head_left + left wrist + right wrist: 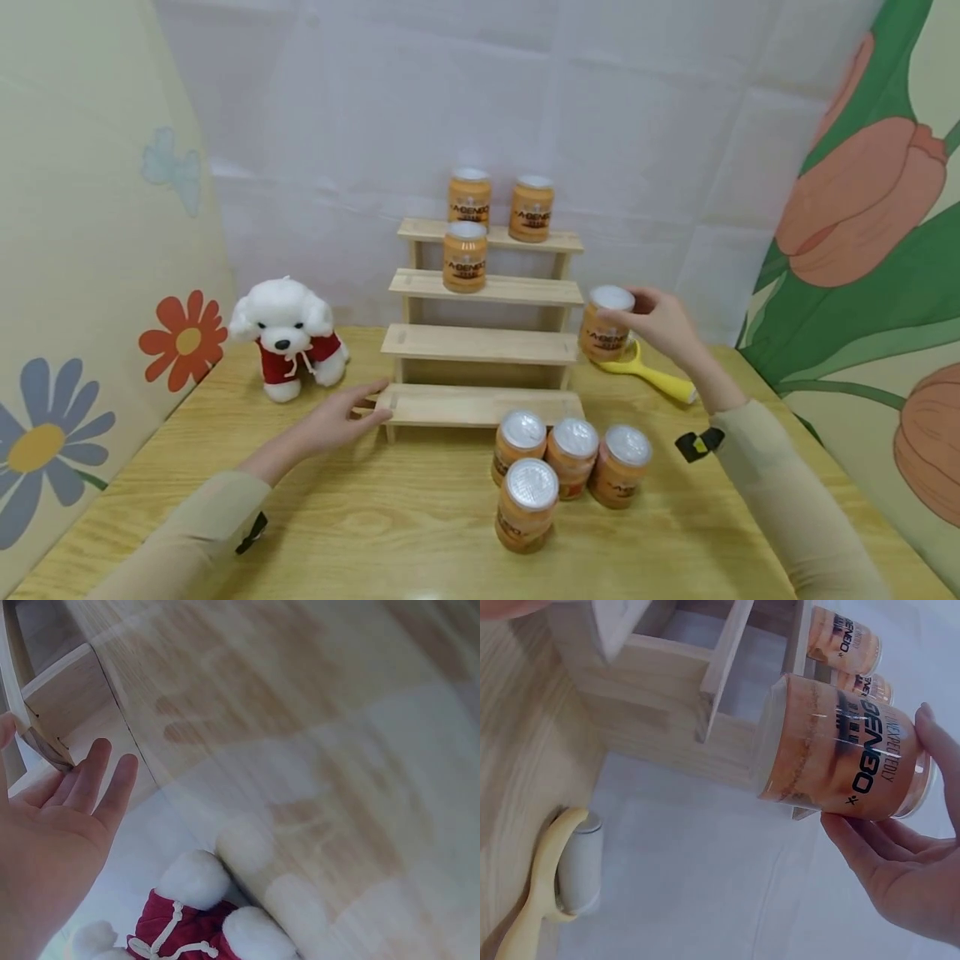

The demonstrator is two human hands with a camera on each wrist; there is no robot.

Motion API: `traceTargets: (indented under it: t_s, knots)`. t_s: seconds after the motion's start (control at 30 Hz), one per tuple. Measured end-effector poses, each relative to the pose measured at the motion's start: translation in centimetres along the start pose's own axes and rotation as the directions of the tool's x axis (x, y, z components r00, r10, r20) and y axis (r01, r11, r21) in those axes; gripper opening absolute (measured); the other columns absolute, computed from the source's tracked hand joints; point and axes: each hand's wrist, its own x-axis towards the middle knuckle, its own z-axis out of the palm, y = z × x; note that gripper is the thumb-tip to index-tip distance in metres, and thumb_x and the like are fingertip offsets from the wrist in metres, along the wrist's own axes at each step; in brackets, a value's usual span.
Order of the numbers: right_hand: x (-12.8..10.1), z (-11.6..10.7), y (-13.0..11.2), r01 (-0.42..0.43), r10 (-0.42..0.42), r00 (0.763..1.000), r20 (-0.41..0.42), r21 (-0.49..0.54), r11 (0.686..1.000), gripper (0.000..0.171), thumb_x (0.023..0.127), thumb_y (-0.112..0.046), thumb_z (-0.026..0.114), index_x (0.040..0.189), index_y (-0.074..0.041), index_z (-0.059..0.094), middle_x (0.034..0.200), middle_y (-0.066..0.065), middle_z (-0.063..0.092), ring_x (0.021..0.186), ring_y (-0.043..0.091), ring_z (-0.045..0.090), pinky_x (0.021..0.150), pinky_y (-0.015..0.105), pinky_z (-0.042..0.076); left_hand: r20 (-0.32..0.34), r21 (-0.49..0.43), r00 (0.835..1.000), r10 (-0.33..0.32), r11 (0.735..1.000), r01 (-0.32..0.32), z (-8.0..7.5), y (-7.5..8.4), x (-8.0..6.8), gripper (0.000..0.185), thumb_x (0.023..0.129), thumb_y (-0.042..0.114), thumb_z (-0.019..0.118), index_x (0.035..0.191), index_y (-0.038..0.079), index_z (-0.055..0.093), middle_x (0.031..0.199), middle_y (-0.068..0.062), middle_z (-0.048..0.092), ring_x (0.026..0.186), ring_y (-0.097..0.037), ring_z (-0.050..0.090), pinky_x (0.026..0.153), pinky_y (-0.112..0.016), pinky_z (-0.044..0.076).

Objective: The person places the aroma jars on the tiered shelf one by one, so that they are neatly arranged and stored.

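An orange jar (604,323) with a silvery lid and BENBO lettering is held upright in my right hand (660,323), off the right side of a four-tier wooden shelf stand (480,344). In the right wrist view, thumb and fingers grip the jar (840,746) near its lid. My left hand (341,419) holds the left end of the lowest tier between thumb and fingers; in the left wrist view the outer fingers (116,791) extend past the plank's end. Two like jars (532,208) stand on the top tier and one jar (465,258) on the second tier down.
Several more orange jars (527,508) cluster before the stand's right front. A yellow-handled roller (660,379) lies on the wooden table (390,517) below my right hand. At the left sits a white plush dog (288,333) in a red garment. A white cloth (360,125) hangs behind.
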Motion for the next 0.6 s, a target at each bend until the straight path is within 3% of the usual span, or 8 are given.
traceTargets:
  t_s: [0.6]
  knots:
    - [5.7, 3.0, -4.9, 0.050, -0.041, 0.996, -0.080, 0.124, 0.991, 0.064, 0.080, -0.043, 0.072, 0.130, -0.007, 0.054, 0.122, 0.013, 0.059, 0.107, 0.022, 0.056, 0.089, 0.037, 0.049, -0.002, -0.004, 1.000, 0.001, 1.000, -0.001, -0.1, -0.2, -0.1, 0.066, 0.095, 0.036, 0.055, 0.142, -0.005, 0.034, 0.143, -0.027, 0.039, 0.117, -0.042, 0.052, 0.092, -0.049, 0.051]
